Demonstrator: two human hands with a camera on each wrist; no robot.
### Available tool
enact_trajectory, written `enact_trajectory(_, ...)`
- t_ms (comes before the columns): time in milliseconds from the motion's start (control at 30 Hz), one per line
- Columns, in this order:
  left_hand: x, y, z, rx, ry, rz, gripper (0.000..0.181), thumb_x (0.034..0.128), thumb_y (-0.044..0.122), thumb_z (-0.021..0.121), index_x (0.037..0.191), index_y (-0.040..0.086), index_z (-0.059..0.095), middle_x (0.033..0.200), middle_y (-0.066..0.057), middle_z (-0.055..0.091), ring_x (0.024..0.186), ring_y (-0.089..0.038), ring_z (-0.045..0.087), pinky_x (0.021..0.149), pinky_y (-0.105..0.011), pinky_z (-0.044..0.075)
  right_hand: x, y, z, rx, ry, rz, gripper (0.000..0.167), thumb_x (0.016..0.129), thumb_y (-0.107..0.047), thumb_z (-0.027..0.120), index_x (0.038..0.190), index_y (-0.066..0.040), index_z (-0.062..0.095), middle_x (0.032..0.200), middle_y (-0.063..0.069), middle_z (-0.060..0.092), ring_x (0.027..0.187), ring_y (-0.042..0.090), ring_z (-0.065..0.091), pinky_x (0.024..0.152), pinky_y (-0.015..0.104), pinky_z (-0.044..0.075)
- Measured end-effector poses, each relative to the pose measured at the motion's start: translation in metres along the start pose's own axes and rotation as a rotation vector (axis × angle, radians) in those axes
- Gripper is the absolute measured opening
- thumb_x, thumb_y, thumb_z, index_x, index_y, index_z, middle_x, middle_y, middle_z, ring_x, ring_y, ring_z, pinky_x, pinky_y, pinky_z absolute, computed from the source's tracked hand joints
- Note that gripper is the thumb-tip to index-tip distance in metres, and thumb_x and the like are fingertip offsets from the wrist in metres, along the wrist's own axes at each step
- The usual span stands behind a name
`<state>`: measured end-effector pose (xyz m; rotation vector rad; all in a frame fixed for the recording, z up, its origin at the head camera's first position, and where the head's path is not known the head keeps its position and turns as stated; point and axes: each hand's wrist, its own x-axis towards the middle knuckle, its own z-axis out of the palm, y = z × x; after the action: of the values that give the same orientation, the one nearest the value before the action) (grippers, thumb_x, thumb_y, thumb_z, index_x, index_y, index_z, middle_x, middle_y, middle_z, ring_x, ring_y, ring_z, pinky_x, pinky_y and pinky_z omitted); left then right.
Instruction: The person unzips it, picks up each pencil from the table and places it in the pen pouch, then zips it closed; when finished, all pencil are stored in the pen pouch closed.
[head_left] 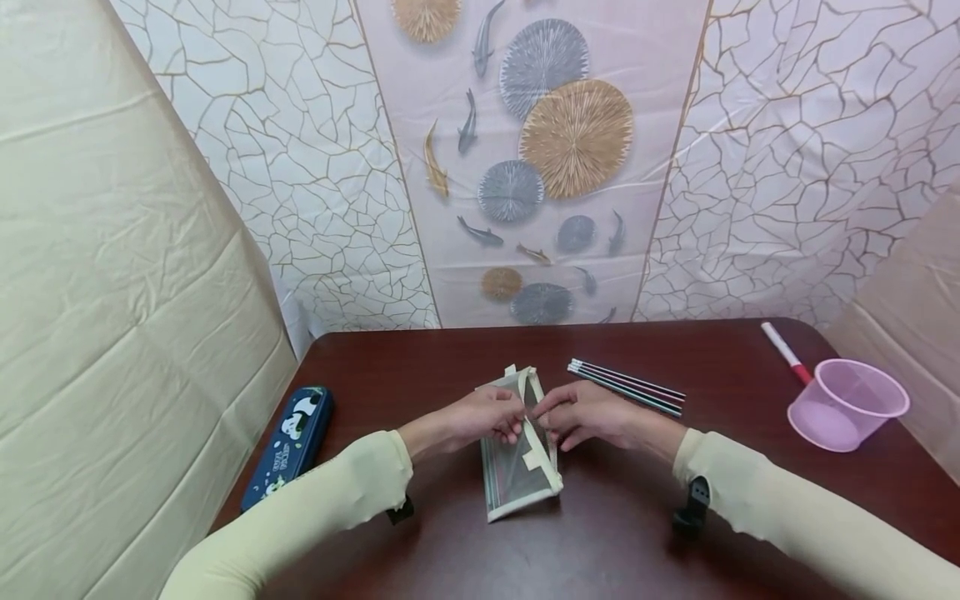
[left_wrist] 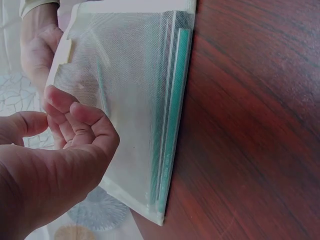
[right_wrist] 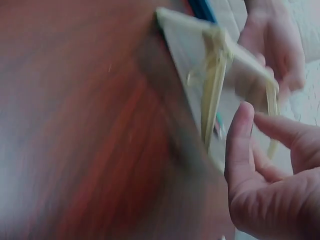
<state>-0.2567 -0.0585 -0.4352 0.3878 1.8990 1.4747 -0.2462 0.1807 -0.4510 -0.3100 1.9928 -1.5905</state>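
A see-through mesh pencil pouch (head_left: 507,475) with cream edging and a zip stands tilted on the table, its zip side gaping. Thin green sticks or pencils (left_wrist: 175,100) show through the mesh along its bottom. My left hand (head_left: 487,414) pinches the upper zip edge between thumb and curled fingers. On the other side, my right hand (head_left: 592,412) has its bent fingers at the mouth of the pouch. In the right wrist view its thumb and forefinger (right_wrist: 280,127) come close together, but blur leaves unclear whether they grip the edge.
Several slim pencils (head_left: 630,387) lie behind my right hand. To the right stands a pink translucent cup (head_left: 847,408), with a red-and-white marker (head_left: 786,352) beside it. A dark blue panda pencil case (head_left: 288,446) lies at the table's left edge.
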Motion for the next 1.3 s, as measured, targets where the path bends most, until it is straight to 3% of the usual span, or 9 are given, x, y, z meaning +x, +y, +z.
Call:
enact_trajectory(133, 0.0, 0.001, -0.002, 0.002, 0.006, 0.0, 0.011, 0.0992, 0.015, 0.051, 0.098, 0.009, 0.06, 0.08, 0.001, 0.062, 0.07, -0.008, 0.062, 0.07, -0.023, 0.052, -0.004, 0.004, -0.024, -0.087, 0.074, -0.03, 0.042, 0.098, -0.017, 0.072, 0.132, 0.006, 0.063, 0.101, 0.015, 0.075, 0.083, 0.021, 0.072, 0.068, 0.037, 0.064)
enact_trajectory(367, 0.001, 0.002, -0.004, 0.001, 0.01, 0.002, 0.012, 0.0996, 0.015, 0.051, 0.099, 0.007, 0.06, 0.08, 0.001, 0.062, 0.07, -0.008, 0.062, 0.07, -0.023, 0.051, -0.009, 0.012, -0.069, -0.195, 0.24, -0.061, 0.041, 0.099, -0.021, 0.072, 0.13, 0.005, 0.065, 0.093, 0.009, 0.074, 0.077, 0.021, 0.071, 0.066, 0.039, 0.062)
enact_trajectory(533, 0.002, 0.001, -0.004, 0.005, 0.001, 0.01, 0.012, 0.0998, 0.015, 0.051, 0.099, 0.007, 0.06, 0.08, 0.001, 0.062, 0.07, -0.008, 0.063, 0.07, -0.024, 0.049, -0.016, 0.015, -0.097, -0.397, 0.324, -0.09, 0.035, 0.103, -0.028, 0.068, 0.126, -0.002, 0.072, 0.096, 0.015, 0.073, 0.079, 0.022, 0.069, 0.068, 0.036, 0.061)
enact_trajectory(667, 0.001, 0.001, -0.005, 0.013, 0.0, 0.011, 0.013, 0.0998, 0.016, 0.051, 0.1, 0.007, 0.061, 0.08, 0.001, 0.062, 0.07, -0.008, 0.063, 0.07, -0.025, 0.049, -0.018, 0.019, -0.117, -0.617, 0.384, -0.119, 0.033, 0.104, -0.033, 0.066, 0.124, -0.008, 0.075, 0.111, 0.014, 0.077, 0.094, 0.025, 0.072, 0.08, 0.037, 0.057)
enact_trajectory(767, 0.0, 0.001, -0.005, 0.011, 0.002, 0.003, 0.013, 0.1004, 0.016, 0.051, 0.1, 0.008, 0.061, 0.08, 0.001, 0.062, 0.071, -0.008, 0.063, 0.07, -0.024, 0.048, -0.018, 0.024, -0.129, -0.7, 0.382, -0.125, 0.03, 0.104, -0.029, 0.067, 0.124, -0.008, 0.075, 0.12, 0.013, 0.076, 0.111, 0.03, 0.07, 0.09, 0.041, 0.055)
enact_trajectory(833, 0.0, 0.0, -0.006, 0.011, 0.003, 0.003, 0.012, 0.1006, 0.017, 0.051, 0.1, 0.009, 0.06, 0.08, 0.001, 0.063, 0.071, -0.008, 0.063, 0.069, -0.024, 0.048, -0.019, 0.027, -0.137, -0.718, 0.358, -0.136, 0.028, 0.103, -0.023, 0.067, 0.124, -0.006, 0.074, 0.121, 0.015, 0.076, 0.114, 0.031, 0.069, 0.09, 0.041, 0.054)
enact_trajectory(1067, 0.001, -0.004, -0.007, -0.007, 0.009, 0.0, 0.01, 0.0994, 0.015, 0.051, 0.098, 0.009, 0.059, 0.079, 0.001, 0.062, 0.07, -0.008, 0.062, 0.069, -0.023, 0.048, -0.017, 0.046, -0.164, -0.594, 0.269, -0.172, 0.029, 0.1, -0.005, 0.066, 0.128, 0.002, 0.068, 0.11, 0.019, 0.073, 0.088, 0.018, 0.067, 0.072, 0.029, 0.057)
enact_trajectory(1300, 0.001, -0.004, -0.007, -0.004, 0.011, -0.002, 0.01, 0.0992, 0.015, 0.052, 0.096, 0.01, 0.06, 0.079, 0.002, 0.063, 0.07, -0.008, 0.062, 0.069, -0.024, 0.049, -0.013, 0.057, -0.179, -0.501, 0.21, -0.152, 0.038, 0.097, -0.007, 0.073, 0.133, 0.003, 0.065, 0.112, 0.019, 0.073, 0.1, 0.021, 0.069, 0.08, 0.026, 0.057)
